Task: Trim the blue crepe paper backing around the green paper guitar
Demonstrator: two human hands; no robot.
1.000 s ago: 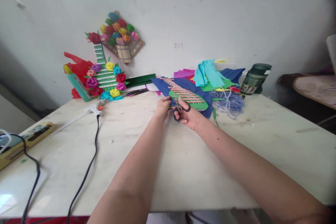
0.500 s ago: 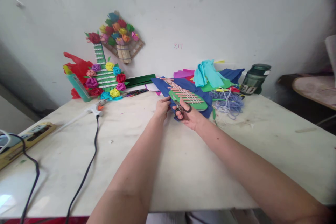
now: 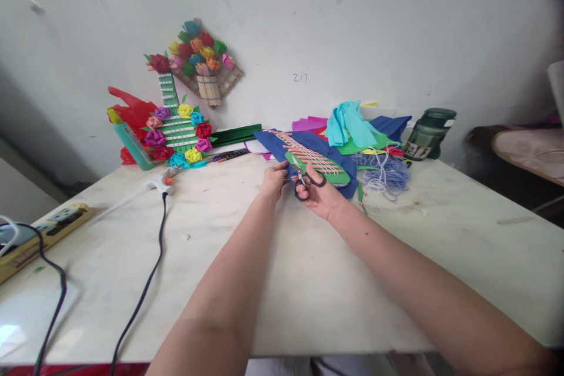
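My right hand (image 3: pixel 321 194) is closed around the black-handled scissors (image 3: pixel 301 174), thumb and fingers in the loops. Their blades point up and left over the near edge of a dark blue sheet (image 3: pixel 274 142). At that sheet's left edge, the fingers of my left hand (image 3: pixel 275 177) are pinched together on it, just left of the blades. On the blue sheet lies a rounded green board (image 3: pixel 342 180) with pinkish sticks (image 3: pixel 304 154) across it and white strings running lengthwise. The scissors and right hand partly cover its near side.
Coloured sheets with a turquoise piece (image 3: pixel 350 123) and bluish yarn (image 3: pixel 385 170) lie right of the board, beside a dark bottle (image 3: pixel 429 134). At left are a flower-trimmed green craft (image 3: pixel 180 129), a glue gun (image 3: pixel 159 183) with a black cord, and a power strip (image 3: pixel 53 229).
The scissors and my right hand have shifted very slightly right. A blue corner that showed below the scissors is no longer visible there. My left hand stays at the sheet's edge.
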